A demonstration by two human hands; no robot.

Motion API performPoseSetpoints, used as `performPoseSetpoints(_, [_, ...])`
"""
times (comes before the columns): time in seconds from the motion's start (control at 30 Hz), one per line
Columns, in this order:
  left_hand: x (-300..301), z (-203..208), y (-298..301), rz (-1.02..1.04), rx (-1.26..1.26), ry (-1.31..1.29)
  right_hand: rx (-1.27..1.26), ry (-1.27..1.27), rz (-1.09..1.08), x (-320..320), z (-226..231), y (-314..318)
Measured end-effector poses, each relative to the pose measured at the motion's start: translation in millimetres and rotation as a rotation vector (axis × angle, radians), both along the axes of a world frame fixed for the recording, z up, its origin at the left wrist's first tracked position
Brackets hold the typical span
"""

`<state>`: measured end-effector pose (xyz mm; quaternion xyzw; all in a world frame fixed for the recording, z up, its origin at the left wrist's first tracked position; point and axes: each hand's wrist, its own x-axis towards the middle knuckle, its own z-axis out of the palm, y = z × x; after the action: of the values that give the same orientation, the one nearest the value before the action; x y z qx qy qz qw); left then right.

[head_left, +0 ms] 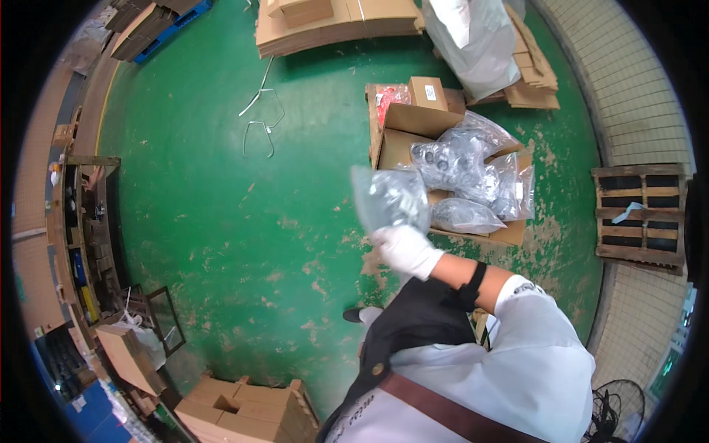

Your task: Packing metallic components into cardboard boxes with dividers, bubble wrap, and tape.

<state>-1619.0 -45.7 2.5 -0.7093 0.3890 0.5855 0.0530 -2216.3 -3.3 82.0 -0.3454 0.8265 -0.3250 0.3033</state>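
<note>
My right hand [406, 251], in a white glove, is closed on the lower end of a clear plastic bag [391, 198]. Greyish contents show through the film, too blurred to name. The bag is held up beside the left edge of an open cardboard box [399, 140]. Inside that box lie several more clear bags [450, 159] with dark and grey parts in them. One flatter bag [467, 215] rests along the near side of the box, just beyond my glove. My left hand does not appear in the picture.
Behind the open box are a small closed carton [428, 94] and a red bag [391, 98]. Flattened cardboard [340, 33] is stacked at the far side. A pallet [641, 214] leans by the right wall. Loose strapping [260, 122] lies on the green floor. Cartons [244, 413] stand near left.
</note>
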Motion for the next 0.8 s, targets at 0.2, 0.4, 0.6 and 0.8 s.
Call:
performPoseSetpoints(0.2, [140.4,-26.4,-54.4,-0.075,-0.388,0.134,-0.021,0.15,0.505,185.8,119.0,-77.6])
performPoseSetpoints(0.4, [152.3,104.9,-132.4,-0.009,-0.854,0.141,-0.233,0.129,0.971,370.7,158.6,-172.0])
performPoseSetpoints(0.6, [212.6,279.4,-254.3,-0.583,-1.178,0.147,-0.618,0.087,1.529,544.8,185.8,-297.2])
performPoseSetpoints(0.8, [362.5,222.8,-207.2,0.227,-1.179,-0.047,-0.406,-0.089,2.086,755.6,183.1,-459.9])
